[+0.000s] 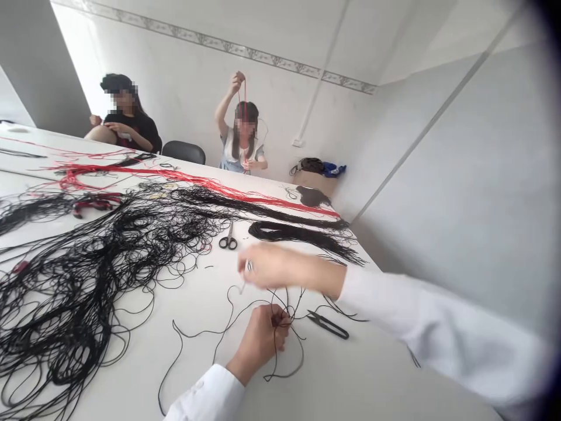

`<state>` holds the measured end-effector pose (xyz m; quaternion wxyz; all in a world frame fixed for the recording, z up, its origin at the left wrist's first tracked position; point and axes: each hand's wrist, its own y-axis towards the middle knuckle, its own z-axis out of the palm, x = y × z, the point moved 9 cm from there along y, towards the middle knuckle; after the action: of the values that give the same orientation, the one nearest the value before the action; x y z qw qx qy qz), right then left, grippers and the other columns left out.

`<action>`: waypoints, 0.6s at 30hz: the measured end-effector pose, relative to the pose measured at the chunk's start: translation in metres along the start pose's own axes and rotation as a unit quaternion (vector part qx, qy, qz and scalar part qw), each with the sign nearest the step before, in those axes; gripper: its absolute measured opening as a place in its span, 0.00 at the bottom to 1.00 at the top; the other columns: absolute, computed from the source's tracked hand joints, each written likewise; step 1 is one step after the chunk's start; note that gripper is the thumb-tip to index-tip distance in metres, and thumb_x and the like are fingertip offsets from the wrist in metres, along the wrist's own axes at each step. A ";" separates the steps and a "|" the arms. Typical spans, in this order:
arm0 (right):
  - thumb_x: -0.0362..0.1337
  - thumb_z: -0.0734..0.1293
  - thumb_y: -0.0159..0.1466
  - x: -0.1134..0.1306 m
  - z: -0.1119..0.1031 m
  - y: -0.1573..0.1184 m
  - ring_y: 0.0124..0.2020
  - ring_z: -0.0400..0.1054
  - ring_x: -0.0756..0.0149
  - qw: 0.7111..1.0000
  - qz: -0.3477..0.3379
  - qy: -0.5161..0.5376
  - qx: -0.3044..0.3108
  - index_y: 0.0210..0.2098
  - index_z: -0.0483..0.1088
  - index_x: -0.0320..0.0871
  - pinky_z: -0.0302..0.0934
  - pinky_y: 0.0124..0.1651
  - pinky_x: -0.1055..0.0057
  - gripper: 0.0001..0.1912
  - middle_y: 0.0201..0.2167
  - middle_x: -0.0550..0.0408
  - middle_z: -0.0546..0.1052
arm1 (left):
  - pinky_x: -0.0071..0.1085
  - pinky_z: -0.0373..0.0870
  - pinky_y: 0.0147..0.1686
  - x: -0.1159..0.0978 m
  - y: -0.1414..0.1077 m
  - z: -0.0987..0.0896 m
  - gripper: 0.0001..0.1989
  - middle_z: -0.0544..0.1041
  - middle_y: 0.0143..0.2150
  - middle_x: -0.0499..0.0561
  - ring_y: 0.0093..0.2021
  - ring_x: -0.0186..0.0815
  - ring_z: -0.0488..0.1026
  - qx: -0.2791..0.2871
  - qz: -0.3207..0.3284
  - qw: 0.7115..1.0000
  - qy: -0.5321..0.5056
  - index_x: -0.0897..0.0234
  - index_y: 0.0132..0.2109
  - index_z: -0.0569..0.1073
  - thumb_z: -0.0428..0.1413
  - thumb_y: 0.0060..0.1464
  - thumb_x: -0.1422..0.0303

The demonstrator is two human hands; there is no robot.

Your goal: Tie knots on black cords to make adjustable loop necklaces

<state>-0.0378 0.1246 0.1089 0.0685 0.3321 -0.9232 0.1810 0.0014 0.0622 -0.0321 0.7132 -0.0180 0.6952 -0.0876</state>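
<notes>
Low in the middle, my left hand (265,333) is closed around a thin black cord (302,356), which loops out over the white table (210,403). My right hand (267,266) is above and beyond it, blurred by motion. Its fingers are bent together near a small pale strip and a bit of dark cord, too blurred to tell what is held. Small black thread snips (328,324) lie to the right of my left hand. Black-handled scissors (228,241) rest just beyond my right hand, to its left.
A large tangle of black cord (100,275) covers the left side. Black bundles (302,233) and long red cords (219,188) stretch across the far part. Red-handled pliers (97,204) lie at the left. Two people sit across the table, one with a raised hand holding red cord.
</notes>
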 end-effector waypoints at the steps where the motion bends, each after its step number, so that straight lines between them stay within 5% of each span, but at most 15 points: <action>1: 0.36 0.70 0.65 0.006 0.017 -0.002 0.47 0.73 0.59 0.999 -0.017 -0.018 0.039 0.48 0.74 0.42 0.70 0.49 0.59 0.12 0.48 0.49 0.77 | 0.30 0.65 0.24 -0.001 -0.001 -0.001 0.05 0.66 0.23 0.45 0.22 0.33 0.64 -0.005 0.004 1.000 -0.001 0.59 0.27 0.64 0.54 0.48 0.70; 4: 0.25 0.73 0.55 0.017 0.062 -0.004 0.42 0.75 0.54 0.990 -0.042 -0.061 0.121 0.31 0.77 0.41 0.68 0.43 0.63 0.07 0.36 0.48 0.79 | 0.31 0.65 0.25 -0.001 -0.003 -0.005 0.06 0.67 0.24 0.46 0.24 0.34 0.66 -0.014 0.006 1.000 0.005 0.58 0.27 0.64 0.54 0.47 0.73; 6: 0.22 0.72 0.52 0.022 0.081 -0.002 0.35 0.75 0.54 0.985 -0.047 -0.077 0.147 0.18 0.70 0.40 0.65 0.36 0.65 0.12 0.26 0.50 0.76 | 0.32 0.65 0.26 0.000 -0.004 -0.006 0.07 0.68 0.24 0.46 0.24 0.35 0.66 -0.013 0.000 1.000 0.008 0.58 0.26 0.64 0.54 0.47 0.73; 10: 0.21 0.71 0.52 0.032 0.079 0.010 0.24 0.69 0.62 0.981 -0.076 -0.064 0.167 0.10 0.59 0.41 0.61 0.28 0.68 0.22 0.15 0.55 0.66 | 0.31 0.66 0.24 0.001 -0.002 -0.004 0.06 0.68 0.25 0.46 0.24 0.34 0.66 -0.010 -0.010 1.000 -0.013 0.58 0.28 0.65 0.56 0.47 0.71; 13: 0.31 0.70 0.61 0.058 0.026 0.016 0.24 0.64 0.70 0.980 -0.149 0.008 0.135 0.21 0.70 0.40 0.60 0.29 0.73 0.12 0.19 0.59 0.69 | 0.31 0.66 0.23 -0.001 0.000 0.000 0.06 0.68 0.24 0.47 0.22 0.33 0.65 0.004 -0.023 0.999 -0.038 0.61 0.27 0.66 0.56 0.49 0.69; 16: 0.38 0.59 0.73 0.093 -0.070 0.014 0.26 0.60 0.78 0.968 -0.215 0.128 0.012 0.43 0.71 0.39 0.61 0.31 0.81 0.11 0.27 0.63 0.67 | 0.30 0.67 0.23 -0.002 0.002 0.001 0.09 0.69 0.23 0.48 0.22 0.31 0.66 0.010 -0.040 0.997 -0.061 0.63 0.27 0.67 0.56 0.51 0.66; 18: 0.34 0.59 0.74 0.109 -0.144 0.005 0.23 0.56 0.82 0.917 -0.258 0.286 -0.102 0.43 0.69 0.33 0.61 0.33 0.84 0.11 0.25 0.66 0.61 | 0.30 0.68 0.24 -0.001 0.003 0.000 0.11 0.70 0.24 0.48 0.23 0.31 0.67 0.011 -0.047 0.996 -0.074 0.63 0.28 0.67 0.57 0.52 0.62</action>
<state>-0.1241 0.1191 0.2678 0.4078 0.4843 -0.7596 0.1488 0.0019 0.0649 -0.0312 0.7579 -0.0497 0.6380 -0.1270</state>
